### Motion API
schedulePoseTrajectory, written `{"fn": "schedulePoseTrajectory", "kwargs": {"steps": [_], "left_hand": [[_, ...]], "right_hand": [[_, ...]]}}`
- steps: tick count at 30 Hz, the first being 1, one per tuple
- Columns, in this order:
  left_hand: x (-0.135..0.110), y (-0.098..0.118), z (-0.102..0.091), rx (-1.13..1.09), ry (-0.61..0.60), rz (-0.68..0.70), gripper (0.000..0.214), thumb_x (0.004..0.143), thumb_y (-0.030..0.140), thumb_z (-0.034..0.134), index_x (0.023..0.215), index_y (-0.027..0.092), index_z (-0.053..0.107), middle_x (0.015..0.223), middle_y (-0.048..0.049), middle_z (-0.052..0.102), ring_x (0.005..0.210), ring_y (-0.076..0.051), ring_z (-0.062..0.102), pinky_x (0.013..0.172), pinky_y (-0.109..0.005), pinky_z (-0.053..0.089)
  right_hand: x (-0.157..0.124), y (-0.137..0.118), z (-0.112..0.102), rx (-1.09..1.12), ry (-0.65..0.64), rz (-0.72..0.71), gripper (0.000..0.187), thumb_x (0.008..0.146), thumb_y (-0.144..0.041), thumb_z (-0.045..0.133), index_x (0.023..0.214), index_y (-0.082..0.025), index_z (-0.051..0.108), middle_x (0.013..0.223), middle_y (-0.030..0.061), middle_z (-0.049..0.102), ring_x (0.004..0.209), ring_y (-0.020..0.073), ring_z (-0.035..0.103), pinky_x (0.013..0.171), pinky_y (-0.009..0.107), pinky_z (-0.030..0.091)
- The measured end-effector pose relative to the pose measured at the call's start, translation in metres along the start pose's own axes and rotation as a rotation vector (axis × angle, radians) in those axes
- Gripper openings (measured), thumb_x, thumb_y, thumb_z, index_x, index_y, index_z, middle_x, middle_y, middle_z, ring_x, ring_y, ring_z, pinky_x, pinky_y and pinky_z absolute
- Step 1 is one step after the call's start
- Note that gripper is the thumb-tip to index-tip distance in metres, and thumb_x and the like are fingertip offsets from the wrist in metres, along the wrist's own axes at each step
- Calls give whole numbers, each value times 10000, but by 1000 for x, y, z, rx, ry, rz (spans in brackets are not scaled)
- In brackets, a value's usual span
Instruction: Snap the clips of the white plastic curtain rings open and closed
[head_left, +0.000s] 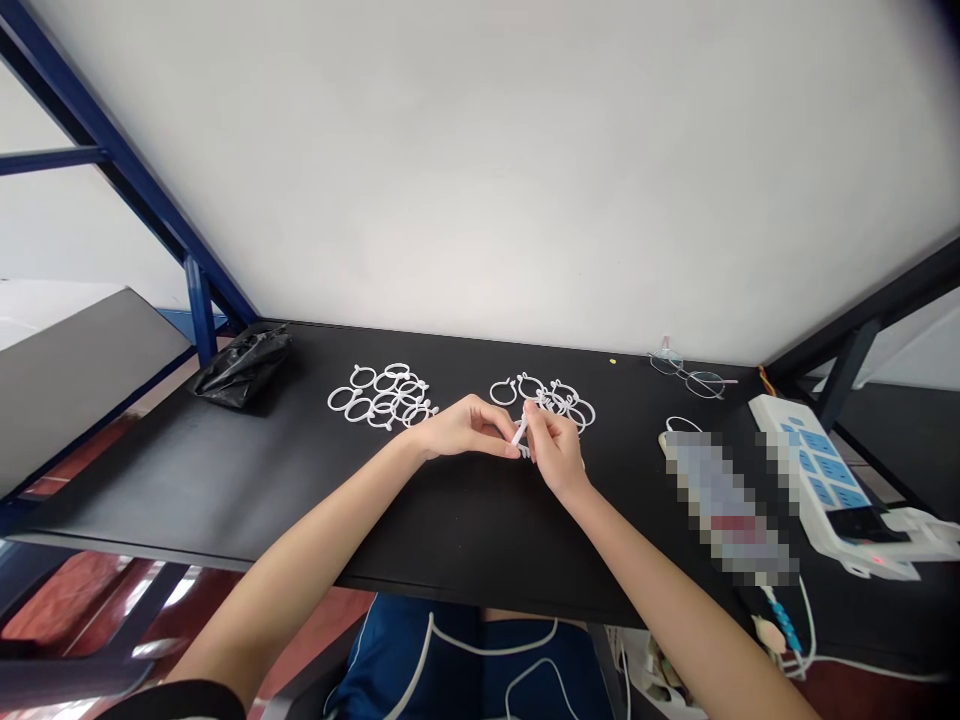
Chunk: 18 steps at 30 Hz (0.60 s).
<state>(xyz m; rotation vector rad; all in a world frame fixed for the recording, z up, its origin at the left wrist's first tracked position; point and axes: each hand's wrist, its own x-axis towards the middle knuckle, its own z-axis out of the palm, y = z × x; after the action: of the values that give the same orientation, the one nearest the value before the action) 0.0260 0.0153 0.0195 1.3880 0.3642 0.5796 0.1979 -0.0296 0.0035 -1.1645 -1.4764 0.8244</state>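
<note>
One black bag (241,368), contents hidden; hands (556,452) (466,428) pinching white piece (520,429).

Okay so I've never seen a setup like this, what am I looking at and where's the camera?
There's no machine here. The single picture comes from a camera on a person's head, looking forward and down. The left hand and right hand are bare, pinching a small white piece between their fingertips; its exact shape is hard to see. On the black table lie two groups of white rings, one left, one near the hands. Also there: a black plastic bag, eyeglasses and a power strip.
</note>
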Motion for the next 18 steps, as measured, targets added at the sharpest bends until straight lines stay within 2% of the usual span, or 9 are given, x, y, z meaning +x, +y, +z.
{"fn": "schedulePoseTrajectory", "kwargs": {"steps": [4,8,14,16,18], "left_hand": [[-1,-2,2,-23,-17,-6,119,703,186,792,788,124,735,848,-49,698,822,-158,665,857,-350,543],[0,-4,2,-18,32,-22,160,692,184,801,800,110,708,860,-53,681,841,-161,659,836,-334,541],[4,-3,9,-61,222,-24,263,709,210,798,879,125,616,877,-39,614,828,-130,625,730,-252,530],[6,-4,15,-80,262,-38,317,751,288,767,974,149,589,922,-49,598,855,-142,618,656,-226,532],[8,-6,22,-84,242,-77,371,813,406,690,1069,175,554,936,-52,591,835,-147,616,563,-203,521]], "right_hand": [[0,-1,-1,-24,-27,-23,524,949,-462,445,502,-208,345,435,-39,361,428,100,354,457,267,301],[1,1,-3,-47,-23,-48,493,952,-423,427,515,-212,342,446,-37,361,434,107,364,463,268,317],[0,4,-4,-93,140,-118,458,983,-384,382,558,-216,352,475,-32,399,433,105,392,466,261,339],[-1,6,-4,-162,200,-188,434,991,-343,366,577,-212,364,488,-33,407,442,103,401,476,255,341],[-2,7,-4,-227,233,-275,406,991,-299,364,596,-206,379,498,-37,418,446,96,407,479,244,339]]}}
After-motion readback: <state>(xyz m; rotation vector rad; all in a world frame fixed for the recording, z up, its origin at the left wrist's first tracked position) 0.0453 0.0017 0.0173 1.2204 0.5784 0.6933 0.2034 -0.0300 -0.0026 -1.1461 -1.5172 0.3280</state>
